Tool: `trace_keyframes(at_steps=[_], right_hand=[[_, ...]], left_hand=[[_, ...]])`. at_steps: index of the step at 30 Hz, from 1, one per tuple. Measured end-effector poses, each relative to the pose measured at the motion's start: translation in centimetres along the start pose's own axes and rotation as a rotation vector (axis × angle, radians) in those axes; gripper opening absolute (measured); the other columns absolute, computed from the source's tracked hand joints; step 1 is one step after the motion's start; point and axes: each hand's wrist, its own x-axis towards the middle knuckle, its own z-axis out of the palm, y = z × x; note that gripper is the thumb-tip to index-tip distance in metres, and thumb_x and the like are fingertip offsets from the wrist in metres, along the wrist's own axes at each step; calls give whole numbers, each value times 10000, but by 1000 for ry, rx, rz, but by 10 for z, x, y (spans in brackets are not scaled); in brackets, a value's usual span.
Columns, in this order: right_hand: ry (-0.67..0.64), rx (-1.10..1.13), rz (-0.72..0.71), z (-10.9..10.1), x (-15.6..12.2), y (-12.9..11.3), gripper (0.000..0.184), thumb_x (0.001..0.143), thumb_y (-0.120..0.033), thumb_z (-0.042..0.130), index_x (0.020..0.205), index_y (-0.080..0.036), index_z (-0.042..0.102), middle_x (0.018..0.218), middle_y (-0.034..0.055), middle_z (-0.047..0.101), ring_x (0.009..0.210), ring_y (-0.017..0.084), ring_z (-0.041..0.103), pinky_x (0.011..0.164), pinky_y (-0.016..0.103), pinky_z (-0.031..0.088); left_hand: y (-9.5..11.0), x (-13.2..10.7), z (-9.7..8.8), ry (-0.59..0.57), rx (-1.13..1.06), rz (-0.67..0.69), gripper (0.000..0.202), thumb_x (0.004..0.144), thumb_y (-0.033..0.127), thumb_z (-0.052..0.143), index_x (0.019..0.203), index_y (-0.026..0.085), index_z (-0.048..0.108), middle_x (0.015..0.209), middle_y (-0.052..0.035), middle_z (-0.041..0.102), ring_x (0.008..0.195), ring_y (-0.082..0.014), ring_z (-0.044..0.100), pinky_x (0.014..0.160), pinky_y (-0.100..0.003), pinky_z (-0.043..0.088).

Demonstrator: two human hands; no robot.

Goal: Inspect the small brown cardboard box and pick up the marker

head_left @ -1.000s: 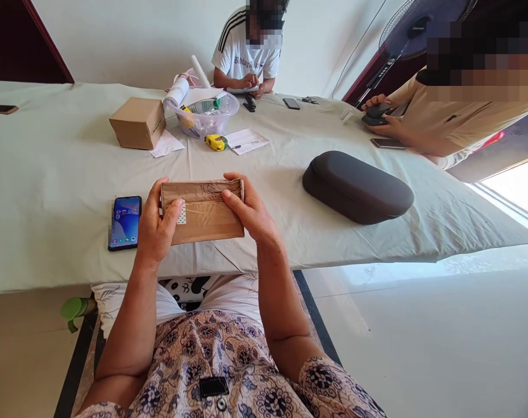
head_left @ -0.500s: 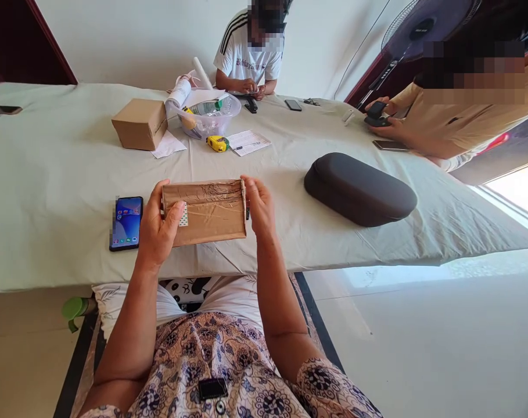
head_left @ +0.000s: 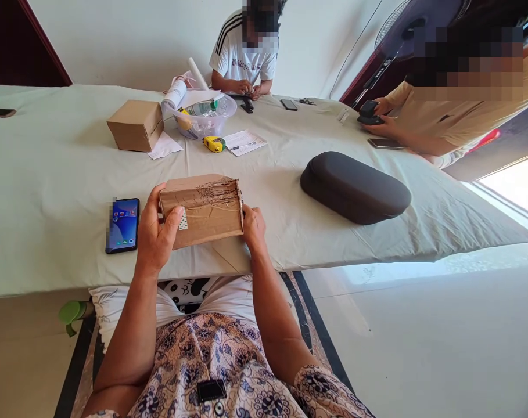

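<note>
A worn brown cardboard box (head_left: pixel 209 217) is held just above the near part of the table, its creased top tilted toward me. My left hand (head_left: pixel 157 229) grips its left end, the thumb lying on top beside a small dotted white patch (head_left: pixel 183 219) and the other fingers round the far left side. At the right end, my right hand (head_left: pixel 254 228) is closed with curled fingers against the lower side of the box; its fingertips are partly hidden. A lit smartphone (head_left: pixel 122 225) lies left of my left hand.
A dark oblong case (head_left: pixel 355 187) stands to the right. Farther back are a closed carton (head_left: pixel 135 125), a plastic basket (head_left: pixel 211 126) with a bottle, a yellow tape measure (head_left: pixel 214 144) and a paper sheet (head_left: pixel 248 143). Two people sit beyond, their hands on small dark items.
My right hand has slid down from the box's upper right corner to its lower right side, its fingers now curled. The box has tilted, showing more of its far face.
</note>
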Motion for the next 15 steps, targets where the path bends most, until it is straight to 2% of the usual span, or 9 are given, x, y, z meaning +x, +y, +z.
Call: trace_keyframes(at_steps=[4,7,9,12,15], right_hand=[[-55,135,51,-8,-8,-7,388,818,-413,454,990,-216,741,812,37,663,770,192,591,729,330,504],[-70,514,99,-19,-23,-18,471,814,-494,507,1151,-229,701,868,16,665,725,141,596,654,272,494],[-57,678,23,-30,-35,-32,487,809,-531,567,1209,-272,667,919,15,657,787,139,617,694,277,516],[3,651,-195,-47,-52,-58,505,795,-562,623,1236,-315,615,952,23,631,857,174,621,763,341,542],[222,607,-337,-58,-71,-82,341,844,-554,639,1093,-324,599,746,-19,533,678,163,563,708,355,519]], left_hand=[[-1,-1,1,12,-11,-22,586,895,472,612,1426,235,542,1318,-78,670,1184,-250,616,1065,-415,474],[-3,-2,1,15,3,-28,586,889,455,620,1435,259,538,1334,-78,664,1209,-260,608,1102,-445,456],[-5,-3,2,20,10,-25,585,887,442,623,1441,273,536,1363,-80,651,1248,-269,595,1139,-464,435],[-9,-4,4,29,13,-17,589,881,416,630,1447,283,535,1411,-76,630,1309,-277,576,1180,-471,413],[-11,-5,6,16,7,-34,608,874,385,630,1462,274,523,1455,-80,607,1338,-283,566,1187,-480,415]])
